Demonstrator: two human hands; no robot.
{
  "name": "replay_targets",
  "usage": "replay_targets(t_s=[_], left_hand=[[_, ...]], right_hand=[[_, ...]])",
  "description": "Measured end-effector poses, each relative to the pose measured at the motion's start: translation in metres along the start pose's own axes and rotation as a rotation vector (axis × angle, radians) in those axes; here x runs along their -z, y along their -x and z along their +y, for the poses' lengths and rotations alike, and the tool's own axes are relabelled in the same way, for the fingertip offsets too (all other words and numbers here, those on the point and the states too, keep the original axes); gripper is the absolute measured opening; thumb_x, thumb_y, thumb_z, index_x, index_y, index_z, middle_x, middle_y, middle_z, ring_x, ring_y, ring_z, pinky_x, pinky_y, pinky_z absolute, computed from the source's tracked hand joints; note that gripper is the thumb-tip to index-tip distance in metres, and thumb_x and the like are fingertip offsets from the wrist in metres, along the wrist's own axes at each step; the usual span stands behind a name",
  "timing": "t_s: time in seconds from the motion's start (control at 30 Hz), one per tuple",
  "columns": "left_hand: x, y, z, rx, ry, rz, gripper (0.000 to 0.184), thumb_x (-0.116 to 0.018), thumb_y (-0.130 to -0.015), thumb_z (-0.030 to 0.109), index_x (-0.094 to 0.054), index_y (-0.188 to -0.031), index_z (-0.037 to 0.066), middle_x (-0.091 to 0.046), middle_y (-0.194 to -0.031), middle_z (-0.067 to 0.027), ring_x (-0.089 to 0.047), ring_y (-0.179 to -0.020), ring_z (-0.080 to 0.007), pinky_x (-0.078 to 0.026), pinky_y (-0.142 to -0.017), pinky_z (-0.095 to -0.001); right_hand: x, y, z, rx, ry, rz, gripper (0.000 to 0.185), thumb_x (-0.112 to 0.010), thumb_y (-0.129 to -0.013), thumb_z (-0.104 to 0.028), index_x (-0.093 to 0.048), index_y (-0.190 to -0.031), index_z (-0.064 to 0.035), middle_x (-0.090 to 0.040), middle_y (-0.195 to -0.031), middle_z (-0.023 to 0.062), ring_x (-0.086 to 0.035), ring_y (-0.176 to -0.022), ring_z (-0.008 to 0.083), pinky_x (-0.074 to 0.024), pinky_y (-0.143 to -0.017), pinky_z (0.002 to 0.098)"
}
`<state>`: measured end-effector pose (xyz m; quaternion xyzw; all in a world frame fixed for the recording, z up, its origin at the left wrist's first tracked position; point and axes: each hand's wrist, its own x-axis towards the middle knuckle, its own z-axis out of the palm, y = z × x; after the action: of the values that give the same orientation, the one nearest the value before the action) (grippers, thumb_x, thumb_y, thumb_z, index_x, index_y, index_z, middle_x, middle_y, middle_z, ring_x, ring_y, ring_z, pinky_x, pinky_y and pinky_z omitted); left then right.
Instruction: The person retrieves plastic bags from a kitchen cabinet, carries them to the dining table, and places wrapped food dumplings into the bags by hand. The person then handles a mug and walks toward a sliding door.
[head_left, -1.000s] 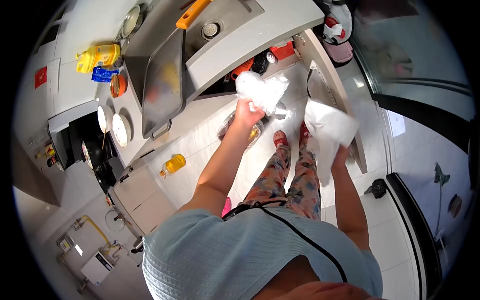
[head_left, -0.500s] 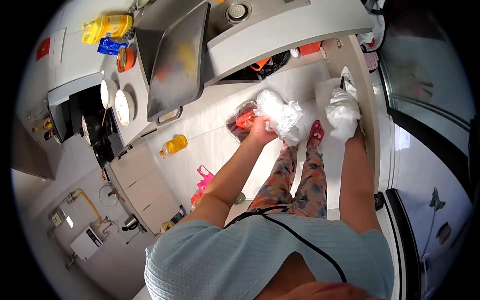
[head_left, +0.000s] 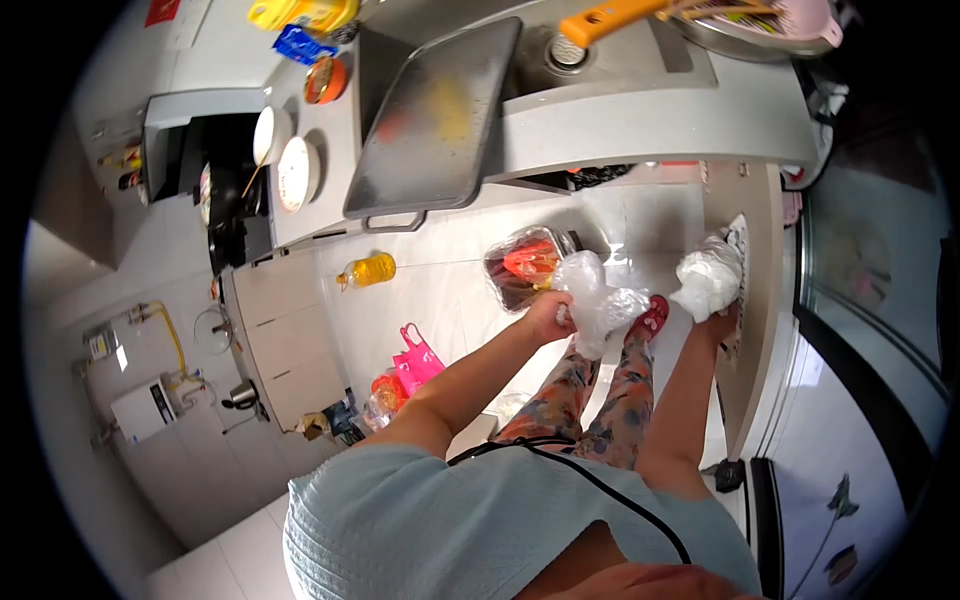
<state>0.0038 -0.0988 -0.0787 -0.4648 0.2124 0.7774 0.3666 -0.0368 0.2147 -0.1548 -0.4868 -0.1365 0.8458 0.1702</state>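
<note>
Bag, clear plastic (head_left: 595, 300), hangs bunched at L hand (head_left: 552, 318), whose fingers are closed round its near side. R hand (head_left: 715, 328) is nr open cabinet door (head_left: 755, 370), just below white bundle (head_left: 708, 275); fingers mostly hidden, so can't tell if they're pinching it or spread. Hands well apart, w/ floor (head_left: 450, 300) and patterned trouser legs (head_left: 610, 400) btwn & below.

Edges: door's inner face runs right beside R hand, so R side is tight; a glass panel (head_left: 870, 250) stands beyond. In view, clear bag overlaps rim of lined bin (head_left: 505, 288), which has red/orange stuff inside; can't tell if they touch. L side is roomier: pale tile stretches from bin to yellow oil bottle (head_left: 368, 270), lying on its side, then on to pink bag (head_left: 417, 362) nr L forearm. Red slipper (head_left: 655, 315) shows btwn the two hands.

Tabletop (head_left: 640, 125), light grey, curves across above both hands. Dark tray (head_left: 430, 130) leans over its front edge, handle sticking out. Sink (head_left: 665, 80) is set in behind, w/ orange handle (head_left: 610, 20) over it & pink basket (head_left: 800, 20) at R end. Two white bowls (head_left: 298, 175), orange tin (head_left: 325, 80), blue packet (head_left: 302, 44) & yellow jug (head_left: 300, 12) sit toward L. Further L: black wok (head_left: 232, 190) on stove, drawers (head_left: 285, 340) below, white wall box (head_left: 145, 408) w/ yellow pipe.
</note>
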Motion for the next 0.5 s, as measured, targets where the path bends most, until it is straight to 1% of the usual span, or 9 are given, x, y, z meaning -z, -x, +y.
replay_targets(t_s=[0.03,0.07,0.1,0.17,0.27,0.3,0.33,0.37,0.5], left_hand=[[-0.012,0.004,0.000,-0.023,0.007,0.000,0.024,-0.052,-0.069,0.010,-0.054,-0.092,0.005,-0.053,-0.076,-0.0039,-0.047,-0.057,-0.0117,-0.040,-0.051,-0.0229],[-0.024,0.006,-0.001,-0.021,-0.026,0.078,0.019,-0.053,-0.068,0.010,-0.053,-0.087,0.007,-0.050,-0.070,-0.0023,-0.045,-0.055,-0.0119,-0.039,-0.049,-0.0241],[-0.034,0.011,-0.002,-0.025,-0.053,0.163,0.014,-0.054,-0.067,0.009,-0.053,-0.081,0.009,-0.048,-0.065,-0.0008,-0.043,-0.052,-0.0121,-0.038,-0.046,-0.0252],[-0.070,0.027,-0.003,-0.091,-0.078,0.321,0.009,-0.054,-0.067,0.009,-0.053,-0.076,0.008,-0.045,-0.064,-0.0011,-0.041,-0.052,-0.0124,-0.036,-0.045,-0.0251],[-0.033,-0.005,-0.006,-0.085,-0.128,0.127,0.009,-0.055,-0.066,0.006,-0.048,-0.070,0.010,-0.041,-0.059,-0.0022,-0.041,-0.051,-0.0134,-0.033,-0.042,-0.0234],[-0.042,0.001,-0.005,-0.050,-0.049,0.188,0.011,-0.055,-0.067,0.006,-0.046,-0.070,0.011,-0.042,-0.061,-0.0023,-0.040,-0.050,-0.0128,-0.031,-0.041,-0.0224],[-0.048,0.006,-0.006,-0.030,-0.024,0.242,0.011,-0.055,-0.068,0.007,-0.046,-0.074,0.011,-0.043,-0.063,-0.0016,-0.039,-0.050,-0.0115,-0.031,-0.041,-0.0214],[-0.037,-0.001,-0.008,0.008,-0.065,0.196,0.010,-0.053,-0.071,0.008,-0.050,-0.081,0.010,-0.046,-0.067,-0.0008,-0.040,-0.053,-0.0111,-0.030,-0.043,-0.0224],[-0.035,-0.017,-0.019,0.046,-0.029,0.207,0.009,-0.053,-0.071,0.008,-0.049,-0.079,0.009,-0.044,-0.066,-0.0023,-0.039,-0.051,-0.0110,-0.029,-0.041,-0.0226]], right_hand=[[0.000,0.002,-0.002,-0.009,-0.027,-0.018,0.039,-0.053,-0.082,-0.015,-0.053,-0.116,0.0034,-0.053,-0.118,0.0181,-0.052,-0.109,0.0318,-0.0456,-0.089,0.0436],[0.003,0.001,-0.003,-0.009,-0.017,-0.042,0.039,-0.053,-0.082,-0.015,-0.053,-0.116,0.0035,-0.053,-0.118,0.0181,-0.053,-0.109,0.0318,-0.0457,-0.089,0.0439],[0.002,-0.003,-0.006,-0.012,0.066,-0.058,0.039,-0.054,-0.082,-0.016,-0.053,-0.115,0.0039,-0.054,-0.117,0.0182,-0.054,-0.107,0.0318,-0.0463,-0.088,0.0434],[0.003,-0.020,-0.005,-0.068,0.264,-0.091,0.039,-0.056,-0.082,-0.018,-0.053,-0.113,0.0046,-0.056,-0.115,0.0182,-0.057,-0.102,0.0318,-0.0478,-0.086,0.0422],[-0.018,-0.032,0.011,0.136,0.938,0.070,0.044,-0.060,-0.082,-0.017,-0.050,-0.119,0.0050,-0.060,-0.110,0.0160,-0.062,-0.088,0.0308,-0.0520,-0.079,0.0381],[-0.010,-0.035,0.005,0.166,1.061,0.141,0.044,-0.060,-0.082,-0.017,-0.050,-0.119,0.0047,-0.059,-0.111,0.0159,-0.062,-0.088,0.0306,-0.0518,-0.079,0.0379],[-0.005,-0.034,0.004,0.163,1.089,0.155,0.044,-0.060,-0.083,-0.017,-0.049,-0.119,0.0043,-0.059,-0.111,0.0158,-0.062,-0.089,0.0303,-0.0516,-0.079,0.0377],[0.003,-0.032,-0.002,0.164,1.084,0.165,0.043,-0.059,-0.083,-0.016,-0.049,-0.120,0.0040,-0.059,-0.111,0.0156,-0.061,-0.089,0.0301,-0.0514,-0.080,0.0375],[0.020,-0.023,-0.010,0.133,1.079,0.142,0.042,-0.057,-0.084,-0.016,-0.049,-0.121,0.0026,-0.058,-0.113,0.0152,-0.060,-0.091,0.0291,-0.0506,-0.080,0.0367]])
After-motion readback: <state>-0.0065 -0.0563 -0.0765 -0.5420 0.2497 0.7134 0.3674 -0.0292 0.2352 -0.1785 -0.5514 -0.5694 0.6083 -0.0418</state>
